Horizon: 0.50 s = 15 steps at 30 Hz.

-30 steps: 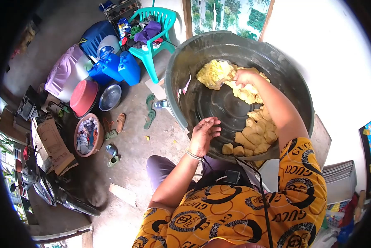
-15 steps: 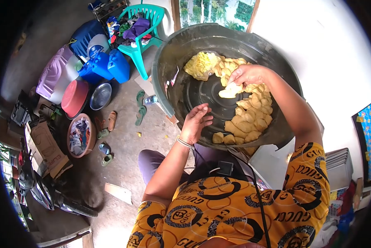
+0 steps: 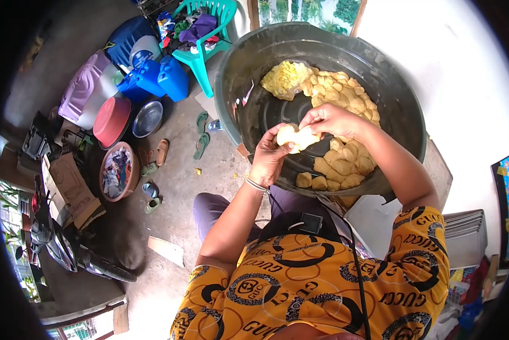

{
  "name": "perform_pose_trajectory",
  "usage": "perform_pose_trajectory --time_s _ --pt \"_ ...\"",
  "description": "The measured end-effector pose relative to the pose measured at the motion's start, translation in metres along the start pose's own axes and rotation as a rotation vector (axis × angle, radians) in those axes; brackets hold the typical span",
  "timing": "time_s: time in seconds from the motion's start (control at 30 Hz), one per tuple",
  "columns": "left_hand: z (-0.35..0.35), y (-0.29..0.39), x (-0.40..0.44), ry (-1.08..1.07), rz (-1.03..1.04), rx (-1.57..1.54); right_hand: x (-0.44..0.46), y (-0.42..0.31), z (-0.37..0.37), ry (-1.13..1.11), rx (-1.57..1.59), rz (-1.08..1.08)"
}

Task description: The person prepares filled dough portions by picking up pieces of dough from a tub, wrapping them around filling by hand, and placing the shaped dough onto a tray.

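A pale yellow piece of dough is stretched between my two hands above a big dark round tub. My left hand pinches its left end, and my right hand grips the right end with thumb and fingertips. Several rounded dough pieces lie in a curved band along the tub's right side, packed against one another. At the far left of that band sits a clear plastic bag with yellow chunks in it.
Left of the tub are a green plastic chair heaped with clothes, blue jugs, a red basin and a laundry tub. Slippers lie on the floor. Stacked trays stand at right.
My right hand has brought the dough piece left and toward me. My left hand, free before, has risen and closed on its other end. The view has shifted slightly.
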State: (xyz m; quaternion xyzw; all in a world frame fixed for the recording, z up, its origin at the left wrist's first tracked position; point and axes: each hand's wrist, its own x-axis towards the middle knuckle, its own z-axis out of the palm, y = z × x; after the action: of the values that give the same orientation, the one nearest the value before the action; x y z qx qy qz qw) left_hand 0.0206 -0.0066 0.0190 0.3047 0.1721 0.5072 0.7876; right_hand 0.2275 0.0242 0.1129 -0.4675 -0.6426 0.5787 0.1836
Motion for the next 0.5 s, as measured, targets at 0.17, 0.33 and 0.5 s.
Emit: perform_pose_trajectory --time_s 0.17,0.33,0.5 --pt "0.001 0.0 0.001 -0.02 0.013 -0.007 -0.007 0.007 -0.025 0.054 0.093 0.082" --pt "0.002 0.003 0.001 -0.009 -0.025 -0.016 -0.012 0.007 -0.043 0.092 0.133 0.092" --pt "-0.001 0.004 -0.001 -0.012 -0.041 -0.035 -0.012 0.014 -0.058 0.116 0.157 0.099"
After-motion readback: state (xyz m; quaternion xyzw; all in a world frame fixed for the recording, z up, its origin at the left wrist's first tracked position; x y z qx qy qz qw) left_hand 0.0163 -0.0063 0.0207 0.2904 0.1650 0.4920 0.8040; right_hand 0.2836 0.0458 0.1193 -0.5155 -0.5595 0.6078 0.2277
